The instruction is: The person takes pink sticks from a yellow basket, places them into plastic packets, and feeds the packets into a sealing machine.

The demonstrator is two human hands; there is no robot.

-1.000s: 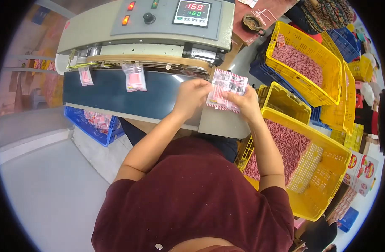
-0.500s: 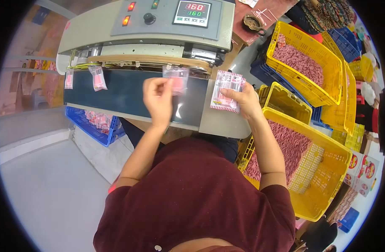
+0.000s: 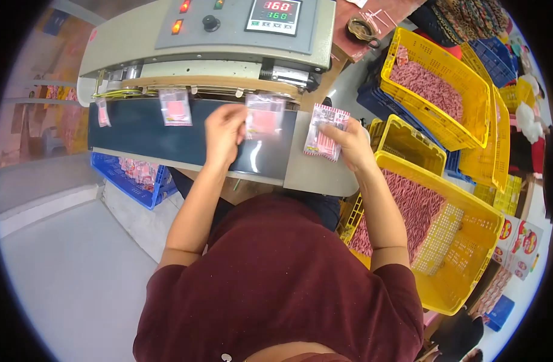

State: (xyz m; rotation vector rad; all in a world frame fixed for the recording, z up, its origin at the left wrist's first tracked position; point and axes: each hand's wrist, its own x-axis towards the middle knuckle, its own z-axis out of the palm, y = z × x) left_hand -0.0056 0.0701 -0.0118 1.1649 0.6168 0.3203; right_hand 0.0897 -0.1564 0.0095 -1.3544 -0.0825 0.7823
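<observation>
My left hand (image 3: 224,133) is closed, its fingertips at the left edge of a clear packet (image 3: 267,114) with pink contents. That packet hangs at the right end of the sealing machine (image 3: 198,54), its top edge by the belt. In my right hand (image 3: 350,140) is a packet (image 3: 324,128) with a red-and-white striped border and pink sticks inside, the thumb lying across its front; whether more packets are beneath it I cannot tell. Another packet (image 3: 176,108) hangs further left along the machine, and a tilted one (image 3: 103,113) is near its left end.
Below the machine's dark front plate (image 3: 137,133), a blue basket (image 3: 158,193) holds packets. To my right, yellow crates (image 3: 469,259) contain pink sticks, with another filled crate (image 3: 436,66) behind. A red table (image 3: 388,9) with a brown bowl (image 3: 362,30) stands at the back.
The packets along the machine are in different positions, apparently shifted left. My left hand has moved slightly left, and the packet in my right hand is tilted a little differently.
</observation>
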